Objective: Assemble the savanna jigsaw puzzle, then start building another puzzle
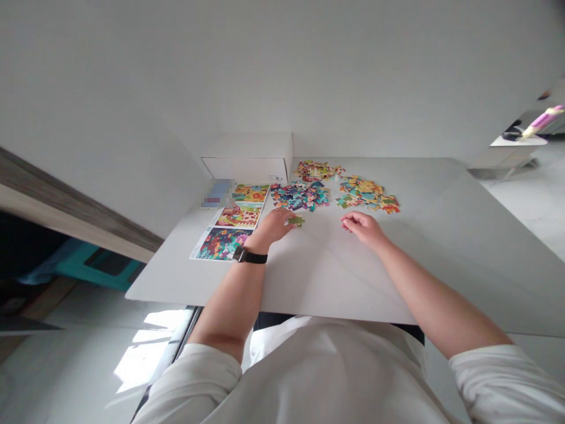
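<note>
My left hand, with a black watch on the wrist, rests on the white table and pinches a green puzzle piece at its fingertips. Just beyond it lies a pile of blue and multicoloured puzzle pieces. My right hand lies on the table with its fingers curled and close together; what they hold, if anything, is too small to make out. Ahead of it is an orange and green pile of pieces. A third pile lies farther back.
A reference sheet with three coloured pictures lies left of my left hand. A white box stands at the table's far left against the wall. A teal stool is on the floor at left. Another table with a pink object is at far right.
</note>
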Available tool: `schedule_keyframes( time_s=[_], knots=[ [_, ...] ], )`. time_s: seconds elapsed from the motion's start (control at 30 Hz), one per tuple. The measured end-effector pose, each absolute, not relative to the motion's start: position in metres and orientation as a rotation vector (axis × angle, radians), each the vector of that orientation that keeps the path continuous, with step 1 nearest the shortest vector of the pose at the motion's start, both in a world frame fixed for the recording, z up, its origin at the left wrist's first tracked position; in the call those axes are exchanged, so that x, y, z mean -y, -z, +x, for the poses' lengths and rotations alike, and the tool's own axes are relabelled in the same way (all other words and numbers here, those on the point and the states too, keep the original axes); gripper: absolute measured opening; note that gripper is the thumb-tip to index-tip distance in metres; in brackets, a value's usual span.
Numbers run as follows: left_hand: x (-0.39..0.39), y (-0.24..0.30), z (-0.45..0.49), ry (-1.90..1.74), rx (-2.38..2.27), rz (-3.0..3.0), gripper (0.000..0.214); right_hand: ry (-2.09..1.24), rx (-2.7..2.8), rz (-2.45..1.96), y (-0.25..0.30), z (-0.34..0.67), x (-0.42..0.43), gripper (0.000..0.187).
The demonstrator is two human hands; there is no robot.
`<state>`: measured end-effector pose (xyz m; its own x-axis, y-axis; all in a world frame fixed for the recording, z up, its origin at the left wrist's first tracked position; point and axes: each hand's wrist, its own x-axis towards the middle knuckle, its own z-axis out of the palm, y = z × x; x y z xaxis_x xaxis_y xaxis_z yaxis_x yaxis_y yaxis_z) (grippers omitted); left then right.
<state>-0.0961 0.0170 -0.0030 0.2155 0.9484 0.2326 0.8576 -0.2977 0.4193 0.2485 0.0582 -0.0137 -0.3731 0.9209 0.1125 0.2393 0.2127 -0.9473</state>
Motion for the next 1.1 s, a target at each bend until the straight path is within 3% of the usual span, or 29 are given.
schedule_keyframes(
  time_s=[0.4, 0.73, 0.87, 1.1],
  knots=[
    [-0.018, 0.003, -0.096, -0.547, -1.829, 2.286, 0.040, -1.201, 1.756, -1.086, 0.020, 0.248, -0.061, 0.044],
    [-0.024, 0.008, -0.106, -0.470, -1.874, 2.276, 0.045, -1.165, 1.805, -1.110, 0.023, 0.244, -0.062, 0.022],
    [-0.023, 0.005, -0.105, -0.506, -1.908, 2.258, 0.046, -0.931, 1.825, -1.187, 0.012, 0.262, -0.078, 0.016],
    [-0.019, -0.004, -0.100, -0.651, -1.936, 2.204, 0.039, -0.399, 1.553, -1.677, 0.002, 0.349, -0.121, 0.024]
  ],
)
